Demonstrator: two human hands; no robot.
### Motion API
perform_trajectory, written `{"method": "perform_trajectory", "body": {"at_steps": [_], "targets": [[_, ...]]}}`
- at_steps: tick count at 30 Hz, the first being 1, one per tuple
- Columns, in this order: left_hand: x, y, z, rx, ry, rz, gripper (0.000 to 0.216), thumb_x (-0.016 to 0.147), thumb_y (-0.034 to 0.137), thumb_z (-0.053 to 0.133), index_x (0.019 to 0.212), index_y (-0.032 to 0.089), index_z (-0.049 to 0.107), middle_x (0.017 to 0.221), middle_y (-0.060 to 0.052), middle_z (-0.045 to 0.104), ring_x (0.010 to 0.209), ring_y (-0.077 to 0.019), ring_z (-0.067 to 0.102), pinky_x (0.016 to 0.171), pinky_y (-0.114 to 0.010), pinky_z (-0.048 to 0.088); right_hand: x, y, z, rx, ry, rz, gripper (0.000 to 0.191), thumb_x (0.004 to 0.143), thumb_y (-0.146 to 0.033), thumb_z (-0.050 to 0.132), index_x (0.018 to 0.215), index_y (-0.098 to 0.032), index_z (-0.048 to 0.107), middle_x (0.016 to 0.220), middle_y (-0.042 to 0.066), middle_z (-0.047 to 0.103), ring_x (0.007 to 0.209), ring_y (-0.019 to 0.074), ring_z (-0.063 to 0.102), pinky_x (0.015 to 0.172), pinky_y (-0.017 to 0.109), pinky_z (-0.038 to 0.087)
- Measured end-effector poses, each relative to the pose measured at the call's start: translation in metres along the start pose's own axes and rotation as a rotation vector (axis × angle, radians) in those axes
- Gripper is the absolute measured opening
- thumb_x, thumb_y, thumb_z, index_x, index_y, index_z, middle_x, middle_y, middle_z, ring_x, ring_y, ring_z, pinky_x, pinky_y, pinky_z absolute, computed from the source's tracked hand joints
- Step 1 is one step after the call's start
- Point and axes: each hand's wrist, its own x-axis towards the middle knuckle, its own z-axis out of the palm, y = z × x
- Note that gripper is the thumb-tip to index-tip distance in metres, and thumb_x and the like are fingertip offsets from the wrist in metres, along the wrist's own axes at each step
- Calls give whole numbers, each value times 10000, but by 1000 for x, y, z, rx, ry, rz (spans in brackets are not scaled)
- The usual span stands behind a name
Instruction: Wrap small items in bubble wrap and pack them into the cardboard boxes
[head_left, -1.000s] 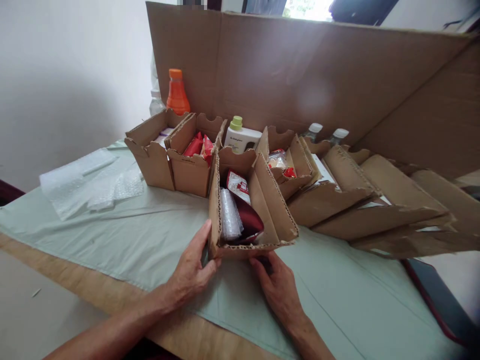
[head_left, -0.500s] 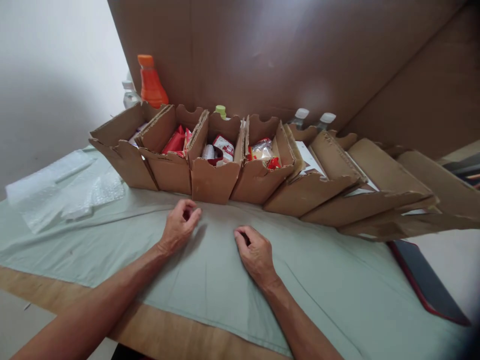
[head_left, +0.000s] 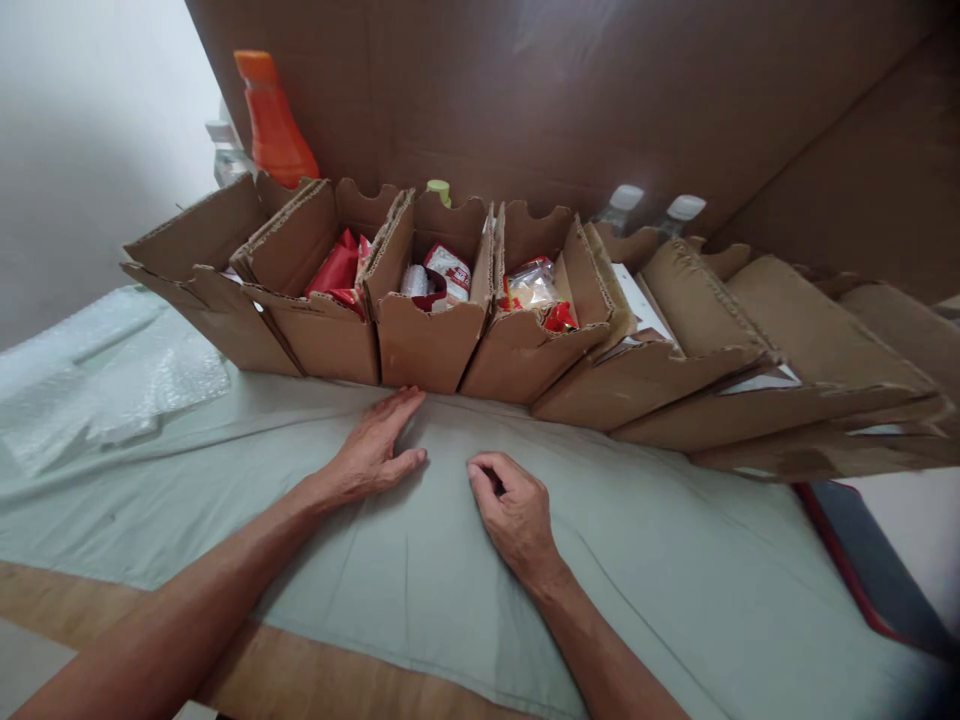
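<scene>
My left hand [head_left: 377,448] lies on the pale green cloth [head_left: 420,570], fingers stretched forward and thumb apart, with nothing in it. Its fingertips are close to the front of a cardboard bin [head_left: 424,345] that holds a red-and-white packet [head_left: 450,272]. To the right, my right hand [head_left: 514,505] rests on the cloth with its fingers curled in a loose fist. A dark hollow shows between thumb and forefinger, and I see no object there. Neighbouring bins hold a red packet [head_left: 335,268] and a clear-wrapped snack [head_left: 534,285].
More cardboard bins [head_left: 652,385] fan out to the right. Behind the row stand an orange bottle [head_left: 277,130] and white-capped bottles [head_left: 624,205]. Bubble wrap [head_left: 127,375] lies at left. A dark, red-edged flat object [head_left: 874,565] is at the table's right side.
My left hand has opened from a curl, its fingers now straight and a little further right. My right hand keeps its curl. The view has shifted slightly, so the bins look nearer.
</scene>
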Motion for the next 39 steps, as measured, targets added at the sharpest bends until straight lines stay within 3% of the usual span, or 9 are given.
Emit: {"method": "perform_trajectory", "body": {"at_steps": [7,12,15,21,24,27,29,35,39], "targets": [[-9,29,11,367,-141,83,580,1002,435,550,1506,149,515,1656,-222,363,1565,-398,277,1260,-621,206,2,1,0,23,15,13,238,963,-361,549,848,-222,704,783,2,734,687,166,665,683,272,479],[-38,70,26,340,-252,273,774,1024,598,435,1589,77,346,1647,-293,321,1561,-436,264,1246,-671,176,8,-3,6,20,70,21,302,932,-444,560,810,-210,706,735,24,738,636,182,667,638,287,500],[-64,87,31,307,-252,360,741,1022,576,449,1564,76,377,1619,-294,376,1544,-436,306,1240,-660,218,13,-20,10,18,100,25,329,939,-464,533,806,-206,686,697,32,729,592,180,658,592,281,513],[-131,67,37,334,-56,439,649,1005,631,456,1482,193,493,1552,-201,519,1451,-426,465,1161,-711,339,66,-108,16,71,-29,-78,392,930,-362,572,1274,-195,658,833,20,736,666,158,646,660,266,515],[-164,48,41,466,184,488,438,1011,491,571,1363,231,600,1402,-141,664,1331,-383,597,1215,-730,208,115,-147,26,33,-107,-152,631,895,-302,611,1507,-201,497,809,-7,730,674,163,639,714,281,503],[-186,38,41,521,315,539,286,992,293,646,1278,280,649,1323,-58,715,1266,-295,655,1277,-672,82,151,-159,45,18,-136,-143,569,864,-250,630,1431,-234,598,732,-20,713,655,174,636,693,287,491],[-192,36,41,511,318,553,296,985,294,661,1281,287,649,1325,-44,715,1261,-267,661,1295,-617,142,161,-158,59,62,-139,-118,405,877,-245,609,1268,-242,714,690,-12,699,623,175,632,632,273,484],[-200,33,52,250,488,440,212,1044,265,522,1199,231,663,1311,-92,714,1293,-233,641,1213,-440,421,127,-163,57,192,-139,-113,303,946,-313,536,1080,-190,779,656,7,699,543,151,645,546,236,509],[-220,30,31,-151,625,-66,461,1049,383,441,1494,266,480,1522,-165,541,1390,-300,557,1087,-474,546,62,-164,10,279,-243,-158,265,952,-289,566,1060,-223,798,693,-2,743,608,150,704,614,231,563]]}}
